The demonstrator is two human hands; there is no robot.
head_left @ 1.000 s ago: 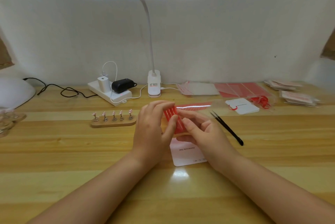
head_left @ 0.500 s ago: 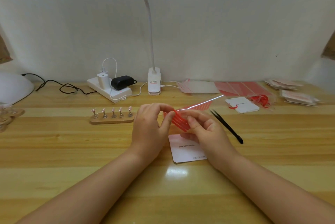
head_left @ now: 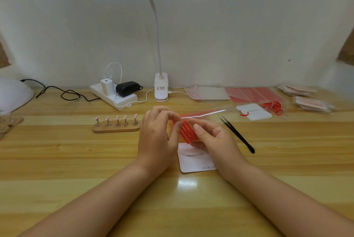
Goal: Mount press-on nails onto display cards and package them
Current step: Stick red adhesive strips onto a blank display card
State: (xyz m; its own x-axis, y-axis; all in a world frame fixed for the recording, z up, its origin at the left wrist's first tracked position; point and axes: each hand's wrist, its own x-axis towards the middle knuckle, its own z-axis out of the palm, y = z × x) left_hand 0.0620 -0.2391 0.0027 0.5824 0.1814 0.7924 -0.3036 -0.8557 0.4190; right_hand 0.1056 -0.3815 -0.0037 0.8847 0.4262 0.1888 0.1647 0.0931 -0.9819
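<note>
Starting at the left of the bench (head_left: 57, 160), a wooden stand (head_left: 116, 129) carried five pale pink press-on nails (head_left: 116, 117) upright on small pegs, none of them yet moved to a card. Just right of it, the left hand (head_left: 159, 139) curled its fingertips onto the near end of a red adhesive strip sheet (head_left: 186, 131), and the right hand (head_left: 214, 139) pinched the same sheet from the other side, thumb on top; a clear film (head_left: 203, 113) trailed off it toward the right. Whether a strip was already lifting free could not be told. Directly beneath the hands lay a white display card (head_left: 193, 160), flat on the bench, its visible part bare. Further right rested black tweezers (head_left: 237, 133), untouched, then a second white card (head_left: 253, 111) with a red loop, loose red bands (head_left: 273, 106), clear bags (head_left: 208, 93) and red sheets (head_left: 252, 94). At the far right sat piles of what looked like finished packs (head_left: 310, 102). Judging by this, the current card was at the adhesive stage; mounting the five nails and bagging remained.
</note>
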